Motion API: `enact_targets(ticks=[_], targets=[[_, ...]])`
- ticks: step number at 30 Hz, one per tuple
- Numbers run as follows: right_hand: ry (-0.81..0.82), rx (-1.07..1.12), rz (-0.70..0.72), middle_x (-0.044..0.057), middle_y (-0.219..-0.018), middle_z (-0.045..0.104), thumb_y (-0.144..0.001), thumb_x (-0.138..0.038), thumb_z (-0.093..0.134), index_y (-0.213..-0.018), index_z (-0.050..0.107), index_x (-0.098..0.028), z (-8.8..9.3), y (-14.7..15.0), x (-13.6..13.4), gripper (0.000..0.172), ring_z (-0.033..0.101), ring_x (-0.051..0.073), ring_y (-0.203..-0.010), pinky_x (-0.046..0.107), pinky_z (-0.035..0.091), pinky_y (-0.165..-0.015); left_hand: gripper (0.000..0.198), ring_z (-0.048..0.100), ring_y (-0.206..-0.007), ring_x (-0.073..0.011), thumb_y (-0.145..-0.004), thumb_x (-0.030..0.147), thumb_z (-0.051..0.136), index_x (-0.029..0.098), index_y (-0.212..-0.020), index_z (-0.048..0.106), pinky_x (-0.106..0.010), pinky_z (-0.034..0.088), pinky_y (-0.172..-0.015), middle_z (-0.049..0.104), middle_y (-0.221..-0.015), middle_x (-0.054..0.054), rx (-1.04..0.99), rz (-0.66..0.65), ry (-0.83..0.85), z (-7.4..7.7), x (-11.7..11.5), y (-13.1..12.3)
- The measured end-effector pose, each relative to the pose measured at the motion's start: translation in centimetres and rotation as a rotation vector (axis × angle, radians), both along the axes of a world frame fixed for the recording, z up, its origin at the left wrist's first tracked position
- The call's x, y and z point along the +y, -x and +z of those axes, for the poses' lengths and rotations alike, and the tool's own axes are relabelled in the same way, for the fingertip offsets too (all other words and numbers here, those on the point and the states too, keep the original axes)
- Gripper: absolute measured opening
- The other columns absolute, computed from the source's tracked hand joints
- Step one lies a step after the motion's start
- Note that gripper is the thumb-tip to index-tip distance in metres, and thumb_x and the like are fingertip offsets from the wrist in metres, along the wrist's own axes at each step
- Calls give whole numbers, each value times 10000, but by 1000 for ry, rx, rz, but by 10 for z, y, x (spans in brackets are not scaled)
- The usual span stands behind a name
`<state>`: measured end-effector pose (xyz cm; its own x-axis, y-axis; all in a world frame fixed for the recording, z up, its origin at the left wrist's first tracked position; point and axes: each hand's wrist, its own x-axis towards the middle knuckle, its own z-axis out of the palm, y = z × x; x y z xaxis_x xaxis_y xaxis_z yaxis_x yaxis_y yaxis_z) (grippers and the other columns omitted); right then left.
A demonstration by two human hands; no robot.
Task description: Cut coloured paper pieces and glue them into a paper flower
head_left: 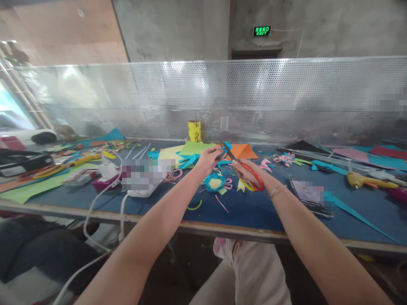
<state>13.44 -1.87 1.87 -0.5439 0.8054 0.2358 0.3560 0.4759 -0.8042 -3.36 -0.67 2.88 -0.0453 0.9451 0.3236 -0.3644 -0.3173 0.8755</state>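
My right hand [244,170] is closed on a pair of scissors [254,174] with red handles, their dark blades pointing up and left. Pinched in my left hand [210,157] is a piece of blue paper [227,147], close to the blades. Whether the blades touch the paper I cannot tell. Below my hands lies a round blue paper rosette [214,182] with a pale yellow middle. Pink paper loops [228,184] sit beside it, and a curled green strip [195,206] lies nearer the table edge.
Green paper [199,148] and orange paper [243,151] lie behind my hands, before a yellow packet [195,131]. A white power strip [144,186] with cables stands left. A phone [310,195] and a yellow glue gun [365,180] lie right. A perforated metal screen [178,97] closes the back.
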Motion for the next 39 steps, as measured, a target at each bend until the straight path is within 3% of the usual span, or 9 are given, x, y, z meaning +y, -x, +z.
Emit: enact_targets(ticks=[8,18,30,33,37,39], targets=[[-45,-27,11,-45,-488,410,-763,-524,446,-616,380,-195,-3,1,5,366,369,54,-368,204,302,-358,189,471,-540,-62,-496,205,708,140,-590,558,-206,362,-524,532,-570,20,-27,-2,6,1,-1,0],[117,71,95,-55,-542,404,-775,-564,373,-760,435,-196,1,-4,-1,373,338,50,-392,198,293,-379,177,476,-529,-62,-501,191,716,139,-569,562,-205,380,-529,540,-554,20,-65,-5,-30,1,-2,2],[124,-53,77,-44,-522,408,-738,-485,495,-622,427,-183,26,-31,-14,330,361,55,-424,205,309,-409,41,529,-578,-81,-576,144,617,127,-594,584,-221,410,-593,576,-587,-7,-120,232,-2,-1,4,9],[104,91,35,-53,-524,419,-692,-440,560,-660,426,-184,24,-32,-4,290,382,56,-429,205,319,-416,65,500,-536,-73,-578,180,627,130,-589,587,-226,397,-575,557,-556,4,-10,262,-15,-3,7,9],[-30,443,-194,-56,-585,468,-569,-371,662,-751,394,-207,8,-11,18,363,471,84,-487,236,403,-489,113,475,-503,-77,-581,238,636,135,-589,591,-230,378,-540,544,-524,15,253,182,-42,-8,7,2],[-82,570,-199,-51,-634,479,-549,-336,668,-780,381,-217,-1,2,27,388,495,91,-532,252,432,-542,128,452,-485,-75,-597,261,625,138,-591,592,-224,357,-514,530,-505,22,389,149,-73,-11,6,-2]])
